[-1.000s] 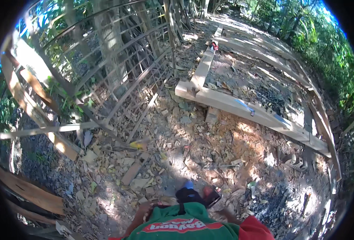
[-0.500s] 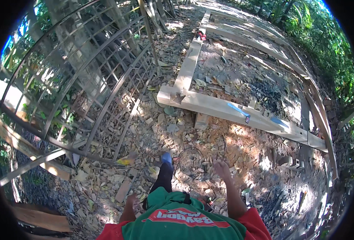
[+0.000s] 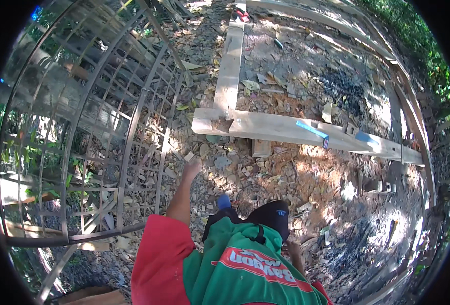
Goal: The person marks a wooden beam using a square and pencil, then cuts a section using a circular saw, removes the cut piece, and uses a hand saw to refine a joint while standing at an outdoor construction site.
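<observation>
My left hand (image 3: 192, 166) reaches forward over the leaf-covered ground, held low in the air beside the metal grille (image 3: 133, 122). Its fingers look stretched out, and nothing shows in them. The near end of a squared timber beam (image 3: 271, 128) lies ahead of that hand, joined to a second beam (image 3: 229, 66) running away from me. By my right side, my right hand (image 3: 292, 249) hangs low, its fingers too small and shaded to read. On the near beam rest a long blue bar-shaped tool (image 3: 314, 133) and a flat blue piece (image 3: 367, 137).
A wooden block (image 3: 260, 148) sits under the near beam. Farther off, a red tool (image 3: 243, 16) lies on the second beam. Long timbers (image 3: 408, 96) close the right side. A hollow block (image 3: 380, 188) stands at right. Leaves, wood scraps and dark ash cover the ground.
My left arm has swung forward and my right arm has dropped back to my side. My body has turned and stepped on, bringing the grille and the near beam's end closer.
</observation>
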Demonstrator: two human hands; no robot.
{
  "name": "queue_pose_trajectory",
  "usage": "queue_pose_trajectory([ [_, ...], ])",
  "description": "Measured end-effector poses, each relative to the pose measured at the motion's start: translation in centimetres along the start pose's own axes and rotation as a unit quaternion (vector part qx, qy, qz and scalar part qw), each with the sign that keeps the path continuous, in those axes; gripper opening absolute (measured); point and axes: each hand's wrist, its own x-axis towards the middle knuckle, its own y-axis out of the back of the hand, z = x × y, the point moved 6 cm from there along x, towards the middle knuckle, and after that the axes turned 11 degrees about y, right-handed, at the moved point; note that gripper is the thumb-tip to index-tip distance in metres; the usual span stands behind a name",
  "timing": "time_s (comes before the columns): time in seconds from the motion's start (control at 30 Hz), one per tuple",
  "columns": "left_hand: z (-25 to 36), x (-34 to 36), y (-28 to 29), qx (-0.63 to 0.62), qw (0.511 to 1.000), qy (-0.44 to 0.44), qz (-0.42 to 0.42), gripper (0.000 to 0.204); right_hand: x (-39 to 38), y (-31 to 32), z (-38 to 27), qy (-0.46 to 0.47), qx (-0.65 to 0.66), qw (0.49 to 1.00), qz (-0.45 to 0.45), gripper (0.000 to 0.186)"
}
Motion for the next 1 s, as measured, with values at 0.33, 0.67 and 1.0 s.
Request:
queue_pose_trajectory([
  [0.33, 15.9, 0.7, -23.0, 0.003, 0.984, 0.05, -0.173, 0.049, 13.1, 3.0, -10.1, 0.092, -0.014, 0.993, -0.073, 0.035],
  [0.67, 8.4, -1.1, -20.1, -0.06, 0.949, 0.296, 0.088, 0.041, 29.3, 35.9, -30.9, 0.173, 0.073, 0.976, 0.114, 0.047],
  [1.0, 16.4, -0.3, -24.9, 0.016, 0.935, 0.348, 0.069, 0.045, 34.9, 37.1, -36.0, 0.144, 0.186, 0.965, 0.114, 0.042],
])
